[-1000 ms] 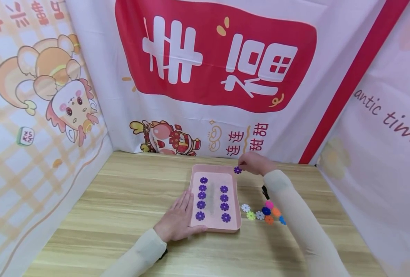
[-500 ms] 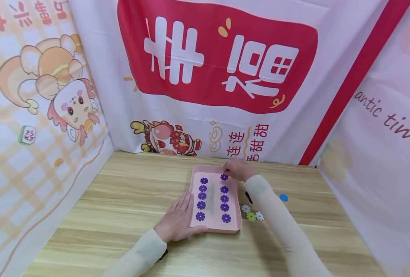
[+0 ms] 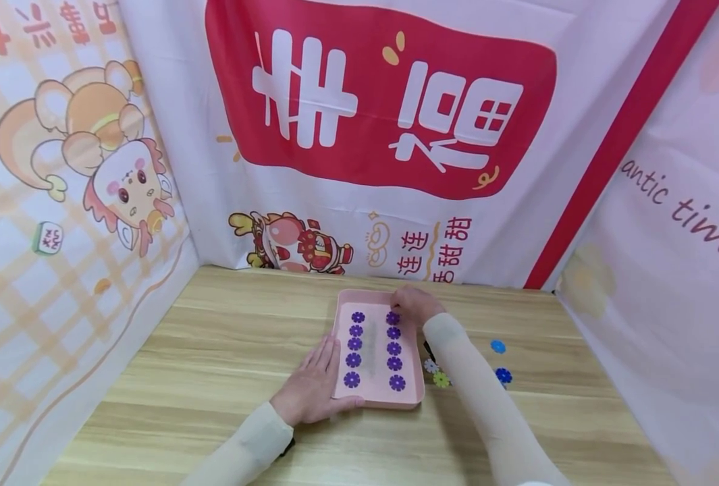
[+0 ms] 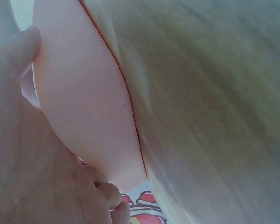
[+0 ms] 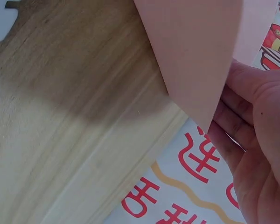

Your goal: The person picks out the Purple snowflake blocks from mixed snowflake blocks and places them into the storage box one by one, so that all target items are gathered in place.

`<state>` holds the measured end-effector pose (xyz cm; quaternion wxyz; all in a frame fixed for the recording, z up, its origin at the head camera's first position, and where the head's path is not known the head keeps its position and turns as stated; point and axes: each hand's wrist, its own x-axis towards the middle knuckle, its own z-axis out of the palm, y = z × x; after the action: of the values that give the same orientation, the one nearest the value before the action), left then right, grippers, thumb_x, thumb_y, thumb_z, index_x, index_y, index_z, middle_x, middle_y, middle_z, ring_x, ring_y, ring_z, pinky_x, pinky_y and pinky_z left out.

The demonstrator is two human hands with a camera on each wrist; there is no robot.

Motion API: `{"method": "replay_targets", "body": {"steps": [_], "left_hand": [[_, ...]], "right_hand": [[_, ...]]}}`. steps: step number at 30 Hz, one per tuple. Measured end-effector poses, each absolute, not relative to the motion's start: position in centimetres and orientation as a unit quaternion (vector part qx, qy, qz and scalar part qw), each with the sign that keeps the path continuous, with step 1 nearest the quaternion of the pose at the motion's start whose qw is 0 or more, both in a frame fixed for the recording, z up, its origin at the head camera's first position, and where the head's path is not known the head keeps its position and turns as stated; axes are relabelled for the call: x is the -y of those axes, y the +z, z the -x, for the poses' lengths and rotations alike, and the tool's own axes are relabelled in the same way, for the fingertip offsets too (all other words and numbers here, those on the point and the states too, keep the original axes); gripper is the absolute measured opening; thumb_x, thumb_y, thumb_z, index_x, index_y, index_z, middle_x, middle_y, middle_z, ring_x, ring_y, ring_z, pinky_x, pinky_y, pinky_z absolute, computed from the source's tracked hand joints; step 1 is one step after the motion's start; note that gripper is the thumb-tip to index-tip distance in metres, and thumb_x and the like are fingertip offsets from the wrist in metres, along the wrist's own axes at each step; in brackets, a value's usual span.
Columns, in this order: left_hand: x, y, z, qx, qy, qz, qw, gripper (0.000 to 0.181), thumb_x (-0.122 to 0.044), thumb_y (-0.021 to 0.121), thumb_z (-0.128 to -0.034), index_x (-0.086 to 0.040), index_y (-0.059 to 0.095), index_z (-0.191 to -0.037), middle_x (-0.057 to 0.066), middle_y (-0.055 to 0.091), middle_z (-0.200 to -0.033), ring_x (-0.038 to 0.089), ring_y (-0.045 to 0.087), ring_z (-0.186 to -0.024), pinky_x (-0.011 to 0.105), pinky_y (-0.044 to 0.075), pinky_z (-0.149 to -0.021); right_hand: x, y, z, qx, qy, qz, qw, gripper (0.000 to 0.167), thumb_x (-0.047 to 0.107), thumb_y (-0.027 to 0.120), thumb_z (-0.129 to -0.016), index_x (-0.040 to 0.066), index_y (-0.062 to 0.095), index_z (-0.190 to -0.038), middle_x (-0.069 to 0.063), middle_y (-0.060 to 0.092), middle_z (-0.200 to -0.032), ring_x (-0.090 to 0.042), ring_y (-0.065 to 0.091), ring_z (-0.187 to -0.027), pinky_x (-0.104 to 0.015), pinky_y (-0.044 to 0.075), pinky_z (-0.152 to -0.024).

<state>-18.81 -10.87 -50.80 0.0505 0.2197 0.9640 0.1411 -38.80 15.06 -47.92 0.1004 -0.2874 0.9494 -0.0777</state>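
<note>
A pink rectangular tray (image 3: 372,351) lies on the wooden table, with two columns of purple flower-shaped plastic discs inside. My left hand (image 3: 310,388) rests along the tray's left side with straight fingers, its thumb at the near edge; the left wrist view has this hand (image 4: 42,144) against the tray's outer wall (image 4: 88,93). At the far right corner, my right hand (image 3: 417,305) reaches over the rim and pinches the top purple disc (image 3: 392,318) of the right column. In the right wrist view, the tray wall (image 5: 191,51) hides the right hand's (image 5: 259,116) fingertips and the disc.
Loose discs lie right of the tray: light blue (image 3: 497,346), dark blue (image 3: 503,375), yellow-green (image 3: 441,379) and white (image 3: 431,366). My right forearm (image 3: 481,385) covers part of that area. A printed cloth (image 3: 383,229) hangs behind the table.
My right hand has brought a purple disc from outside the tray's far right corner leftward and down to the top of the right column. The left hand stays put.
</note>
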Motion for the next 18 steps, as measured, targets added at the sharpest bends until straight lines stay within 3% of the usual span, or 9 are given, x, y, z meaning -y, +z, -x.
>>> {"method": "replay_targets", "body": {"steps": [9,13,18], "left_hand": [[10.5,-50.9,19.1,-0.963,0.140,-0.225,0.057,0.127,-0.088,0.048,-0.0898,0.007,0.014,-0.166,0.027,0.009,-0.176,0.042,0.013,-0.165,0.053,0.020,-0.135],[10.4,-50.6,19.2,-0.962,0.142,-0.227,0.057,0.126,-0.087,0.050,-0.0900,0.007,0.014,-0.166,0.028,0.009,-0.175,0.042,0.013,-0.165,0.053,0.020,-0.135],[10.8,-50.3,19.2,-0.960,0.161,-0.216,0.076,0.127,-0.085,0.054,-0.0899,0.007,0.012,-0.166,0.028,0.006,-0.176,0.042,0.010,-0.165,0.054,0.018,-0.135]], "right_hand": [[-15.4,-48.1,38.4,-0.959,-0.068,0.257,0.096,0.030,-0.002,0.061,-0.097,0.009,0.064,-0.070,0.005,0.053,-0.061,-0.009,0.045,-0.055,-0.021,0.040,-0.052],[-15.9,-46.8,37.7,-0.957,-0.040,0.278,0.070,0.019,0.007,0.064,-0.103,0.008,0.077,-0.088,0.004,0.065,-0.073,-0.009,0.055,-0.064,-0.023,0.051,-0.061],[-16.4,-43.9,35.9,-0.945,-0.006,0.323,0.051,0.013,0.016,0.067,-0.104,0.010,0.078,-0.101,-0.002,0.077,-0.092,-0.014,0.069,-0.079,-0.030,0.062,-0.076]]}}
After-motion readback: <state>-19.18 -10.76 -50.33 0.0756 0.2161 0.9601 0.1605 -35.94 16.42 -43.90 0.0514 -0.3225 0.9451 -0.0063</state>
